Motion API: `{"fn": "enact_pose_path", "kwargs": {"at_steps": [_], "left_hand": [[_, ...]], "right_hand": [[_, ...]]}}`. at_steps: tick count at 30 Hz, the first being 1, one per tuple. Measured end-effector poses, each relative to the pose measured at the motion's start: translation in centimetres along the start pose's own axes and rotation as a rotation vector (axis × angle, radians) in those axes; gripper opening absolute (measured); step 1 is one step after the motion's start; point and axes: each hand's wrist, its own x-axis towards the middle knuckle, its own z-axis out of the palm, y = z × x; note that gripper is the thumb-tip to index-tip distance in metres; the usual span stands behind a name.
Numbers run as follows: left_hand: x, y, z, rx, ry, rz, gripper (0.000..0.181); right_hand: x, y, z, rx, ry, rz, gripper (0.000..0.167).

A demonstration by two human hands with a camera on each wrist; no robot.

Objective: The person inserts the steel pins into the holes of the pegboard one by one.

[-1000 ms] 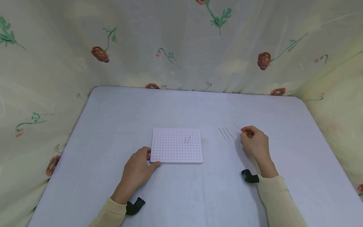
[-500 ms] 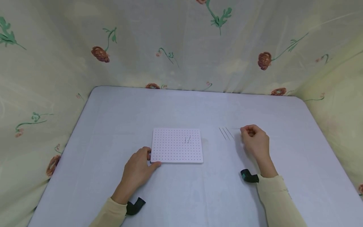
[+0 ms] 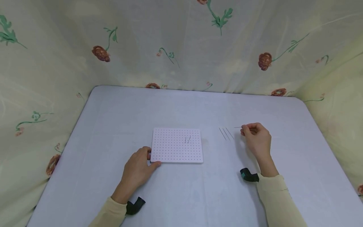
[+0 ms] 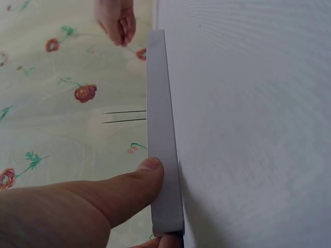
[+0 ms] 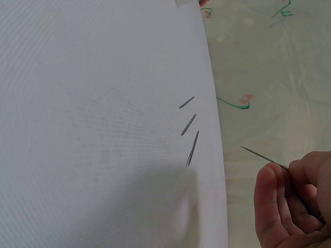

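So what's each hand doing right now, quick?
Left hand: holding the corner of the white board with holes.
Right hand: pinching one thin dark pin between finger and thumb.

A pin (image 5: 258, 155) is turning.
The right hand (image 3: 257, 140) is swinging it parallel to the far edge of the perforated board (image 3: 173, 152).

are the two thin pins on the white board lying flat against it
No, the left wrist view shows both pins standing out from the face of the white board.
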Motion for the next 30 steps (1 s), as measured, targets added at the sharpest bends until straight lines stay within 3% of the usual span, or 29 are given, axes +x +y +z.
{"fn": "enact_pose_path", "kwargs": {"at_steps": [13,30], "left_hand": [[-0.1,0.1,0.0,0.000,0.001,-0.001,0.057],[-0.1,0.0,0.0,-0.021,0.009,-0.002,0.055]], "right_hand": [[-1.1,-2.1,0.3,0.002,0.042,-0.096,0.029],[-2.9,-4.8,1.3,-0.031,0.087,-0.340,0.019]]}}
